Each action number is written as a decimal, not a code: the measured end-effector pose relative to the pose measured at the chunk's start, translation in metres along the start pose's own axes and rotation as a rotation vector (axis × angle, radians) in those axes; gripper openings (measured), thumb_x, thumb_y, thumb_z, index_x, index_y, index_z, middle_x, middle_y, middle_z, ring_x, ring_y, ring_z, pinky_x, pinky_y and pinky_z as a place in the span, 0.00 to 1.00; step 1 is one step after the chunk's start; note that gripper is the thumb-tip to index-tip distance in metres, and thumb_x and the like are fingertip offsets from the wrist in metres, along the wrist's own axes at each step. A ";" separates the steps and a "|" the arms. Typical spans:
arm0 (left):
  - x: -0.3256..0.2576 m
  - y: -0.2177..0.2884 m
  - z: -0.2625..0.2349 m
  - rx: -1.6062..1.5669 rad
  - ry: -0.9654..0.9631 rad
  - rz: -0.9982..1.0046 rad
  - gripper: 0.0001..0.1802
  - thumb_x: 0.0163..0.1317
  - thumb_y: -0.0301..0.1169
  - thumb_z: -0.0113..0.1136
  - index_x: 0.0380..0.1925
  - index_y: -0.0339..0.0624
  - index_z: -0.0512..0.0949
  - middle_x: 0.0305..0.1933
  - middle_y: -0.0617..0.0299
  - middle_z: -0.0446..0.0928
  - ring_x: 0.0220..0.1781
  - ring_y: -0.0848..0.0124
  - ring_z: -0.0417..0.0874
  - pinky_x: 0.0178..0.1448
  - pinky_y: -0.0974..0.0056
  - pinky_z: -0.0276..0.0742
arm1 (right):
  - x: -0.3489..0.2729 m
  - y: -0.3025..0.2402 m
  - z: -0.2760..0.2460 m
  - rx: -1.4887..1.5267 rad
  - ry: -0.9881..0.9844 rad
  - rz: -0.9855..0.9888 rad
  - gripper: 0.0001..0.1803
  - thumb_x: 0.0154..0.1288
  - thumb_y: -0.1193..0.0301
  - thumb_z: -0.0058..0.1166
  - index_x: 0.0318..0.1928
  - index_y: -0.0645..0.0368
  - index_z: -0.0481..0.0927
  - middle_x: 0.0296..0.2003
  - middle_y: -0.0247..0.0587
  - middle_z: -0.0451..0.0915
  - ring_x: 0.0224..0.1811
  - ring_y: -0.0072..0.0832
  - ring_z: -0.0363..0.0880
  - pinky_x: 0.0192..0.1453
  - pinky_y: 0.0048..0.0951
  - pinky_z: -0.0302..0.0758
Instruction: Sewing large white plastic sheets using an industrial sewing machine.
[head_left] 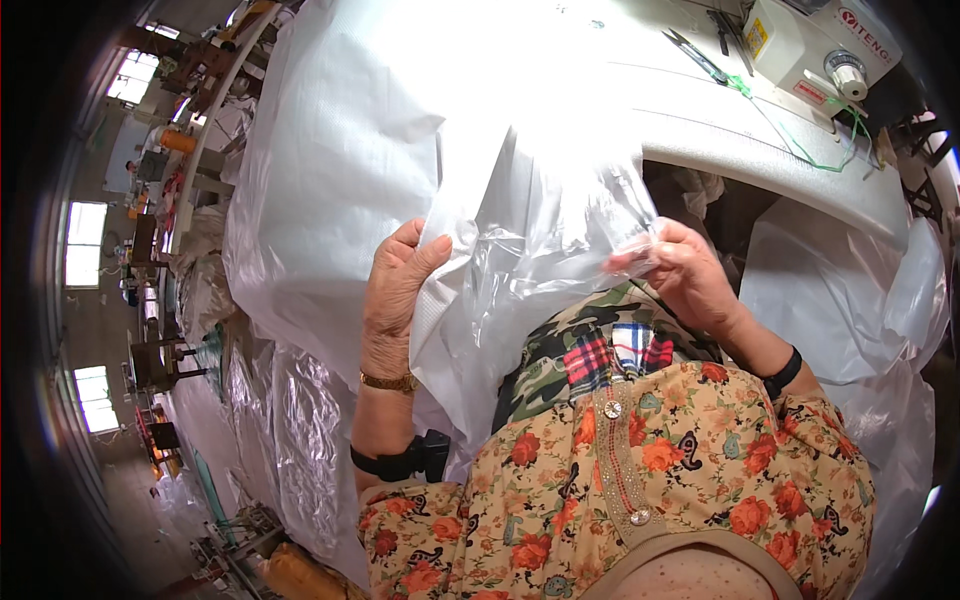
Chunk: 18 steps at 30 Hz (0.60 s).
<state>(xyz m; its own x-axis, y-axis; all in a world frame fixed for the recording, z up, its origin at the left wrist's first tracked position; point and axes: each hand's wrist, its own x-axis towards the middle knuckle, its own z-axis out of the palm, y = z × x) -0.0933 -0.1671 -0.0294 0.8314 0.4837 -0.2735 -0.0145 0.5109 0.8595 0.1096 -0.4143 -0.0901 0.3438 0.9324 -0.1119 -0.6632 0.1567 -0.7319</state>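
- White woven-look sheet [330,170]: one, spread ahead of the grip, near edge folded at the left hand [402,280].
- Left hand: thumb pressed on that fold, fingers mostly behind; grasping the sheet.
- Clear film [560,262]: creased, spanning between the hands.
- Right hand [685,268]: pinching the film; fingertips blurred.
- Progress, as judged: layers parted and taken up; handling seems midway, film not yet flat. Seam at the grip: none discernible; what else remains cannot be told.
- Loose sheeting [815,290]: right of the right hand, below table level.
- Table [700,125]: pale, beyond the grip.
- Slim hand tool [698,56], green thread [790,145]: beyond the right hand, unheld.
- Sewing machine [795,55]: farther right, well apart from both hands.
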 end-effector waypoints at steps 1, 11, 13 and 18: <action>-0.001 0.001 0.001 0.000 0.001 0.001 0.12 0.65 0.22 0.59 0.47 0.31 0.76 0.41 0.53 0.84 0.38 0.72 0.86 0.43 0.69 0.85 | -0.002 -0.005 0.000 0.008 -0.032 -0.053 0.05 0.68 0.73 0.44 0.39 0.61 0.71 0.44 0.56 0.82 0.51 0.40 0.82 0.60 0.41 0.76; -0.006 0.008 0.053 0.530 -0.029 0.086 0.05 0.64 0.23 0.61 0.30 0.39 0.75 0.27 0.76 0.70 0.28 0.88 0.66 0.30 0.78 0.62 | -0.002 -0.041 0.036 -0.351 -0.036 -0.110 0.08 0.72 0.72 0.47 0.33 0.60 0.72 0.21 0.32 0.75 0.25 0.19 0.78 0.41 0.27 0.79; -0.006 0.001 0.061 0.637 -0.082 0.111 0.11 0.64 0.23 0.61 0.26 0.41 0.69 0.24 0.78 0.62 0.27 0.87 0.59 0.28 0.76 0.56 | 0.002 -0.041 0.049 -0.419 -0.087 -0.083 0.08 0.72 0.71 0.51 0.35 0.63 0.75 0.24 0.29 0.75 0.25 0.13 0.75 0.28 0.17 0.73; 0.004 -0.037 0.049 0.618 -0.183 0.139 0.15 0.63 0.29 0.63 0.25 0.41 0.66 0.25 0.75 0.58 0.30 0.83 0.56 0.30 0.73 0.53 | 0.018 -0.037 0.081 -0.543 -0.252 -0.178 0.06 0.72 0.74 0.50 0.37 0.63 0.76 0.24 0.31 0.77 0.24 0.14 0.75 0.27 0.17 0.72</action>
<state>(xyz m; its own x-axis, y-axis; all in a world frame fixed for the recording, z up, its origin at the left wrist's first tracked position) -0.0625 -0.2189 -0.0415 0.9267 0.3590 -0.1108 0.1476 -0.0766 0.9861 0.0868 -0.3768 -0.0104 0.2065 0.9659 0.1564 -0.1553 0.1902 -0.9694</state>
